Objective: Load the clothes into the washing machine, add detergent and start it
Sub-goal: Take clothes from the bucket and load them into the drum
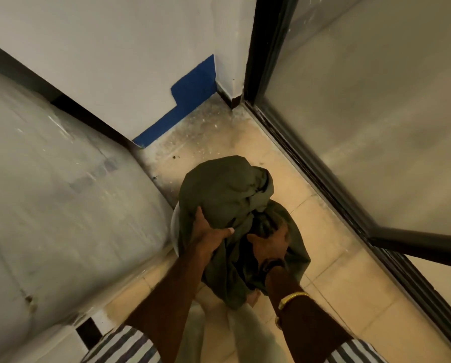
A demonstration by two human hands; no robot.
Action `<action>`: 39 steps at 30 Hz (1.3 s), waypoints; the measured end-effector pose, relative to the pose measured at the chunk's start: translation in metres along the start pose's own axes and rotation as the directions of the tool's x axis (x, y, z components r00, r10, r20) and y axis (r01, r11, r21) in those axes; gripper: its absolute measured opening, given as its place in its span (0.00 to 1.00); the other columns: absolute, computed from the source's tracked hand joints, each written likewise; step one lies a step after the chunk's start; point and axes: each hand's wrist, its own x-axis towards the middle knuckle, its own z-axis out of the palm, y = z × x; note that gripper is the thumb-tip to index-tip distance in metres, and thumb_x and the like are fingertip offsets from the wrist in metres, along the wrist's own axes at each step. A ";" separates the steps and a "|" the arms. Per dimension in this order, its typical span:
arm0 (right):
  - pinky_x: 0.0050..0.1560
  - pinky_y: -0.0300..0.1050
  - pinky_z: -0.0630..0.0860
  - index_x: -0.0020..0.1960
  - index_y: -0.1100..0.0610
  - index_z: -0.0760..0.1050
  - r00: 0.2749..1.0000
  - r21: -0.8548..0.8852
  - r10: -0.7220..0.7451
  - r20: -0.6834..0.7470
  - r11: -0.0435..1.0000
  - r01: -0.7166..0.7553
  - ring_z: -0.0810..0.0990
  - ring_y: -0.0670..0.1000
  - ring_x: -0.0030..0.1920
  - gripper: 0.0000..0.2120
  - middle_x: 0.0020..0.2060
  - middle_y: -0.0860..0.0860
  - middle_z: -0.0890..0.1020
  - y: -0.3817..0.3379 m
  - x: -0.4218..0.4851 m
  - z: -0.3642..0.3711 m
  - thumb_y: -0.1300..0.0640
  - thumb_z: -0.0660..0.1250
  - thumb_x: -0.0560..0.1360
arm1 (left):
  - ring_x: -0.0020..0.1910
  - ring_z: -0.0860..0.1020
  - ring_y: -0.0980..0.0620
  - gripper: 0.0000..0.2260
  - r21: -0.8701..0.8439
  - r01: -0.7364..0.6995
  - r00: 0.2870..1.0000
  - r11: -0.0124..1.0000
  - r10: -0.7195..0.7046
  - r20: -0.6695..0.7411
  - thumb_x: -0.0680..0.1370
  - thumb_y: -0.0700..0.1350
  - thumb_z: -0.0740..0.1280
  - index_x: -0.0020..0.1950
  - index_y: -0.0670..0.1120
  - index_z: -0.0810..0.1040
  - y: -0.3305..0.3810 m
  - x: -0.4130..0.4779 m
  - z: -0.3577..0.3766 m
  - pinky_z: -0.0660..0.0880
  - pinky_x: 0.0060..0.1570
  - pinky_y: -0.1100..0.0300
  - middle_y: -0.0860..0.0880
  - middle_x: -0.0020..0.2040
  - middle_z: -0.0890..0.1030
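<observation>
Barely begun: my left hand and right hand both clutch the bundled green clothes, bunched between and just beyond them over the floor. Loading, detergent and starting all remain, I judge.

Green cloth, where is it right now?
In the head view the green cloth is in the middle, gripped by the left hand and right hand over the tiled floor, between the plastic-wrapped appliance on the left and the glass door on the right.
</observation>
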 end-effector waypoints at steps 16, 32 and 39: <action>0.71 0.57 0.63 0.70 0.57 0.68 1.000 -0.137 0.000 0.000 0.991 0.000 0.70 0.61 0.67 0.23 0.68 0.56 0.71 0.001 0.023 0.003 0.46 0.60 0.80 | 0.49 0.77 0.49 0.12 -0.074 -0.134 0.950 0.988 0.107 -0.293 0.77 0.45 0.64 0.58 0.44 0.80 -0.002 -0.004 -0.026 0.73 0.53 0.58 0.48 0.50 0.80; 0.61 0.52 0.78 0.69 0.44 0.69 0.999 0.036 -0.034 0.016 0.999 0.034 0.75 0.56 0.60 0.53 0.61 0.48 0.73 0.005 0.021 0.025 0.20 0.69 0.51 | 0.72 0.67 0.41 0.55 -0.245 0.051 0.999 0.968 -0.048 0.015 0.61 0.62 0.79 0.80 0.51 0.54 -0.022 0.033 -0.017 0.66 0.72 0.46 0.45 0.76 0.65; 0.51 0.46 0.77 0.61 0.50 0.69 1.000 0.275 0.006 0.009 0.962 -0.009 0.74 0.47 0.50 0.34 0.51 0.41 0.71 0.026 0.023 0.023 0.38 0.77 0.61 | 0.71 0.68 0.41 0.44 -0.289 -0.047 0.998 0.956 0.035 -0.047 0.67 0.52 0.78 0.78 0.54 0.58 -0.019 -0.002 -0.015 0.67 0.70 0.41 0.47 0.73 0.69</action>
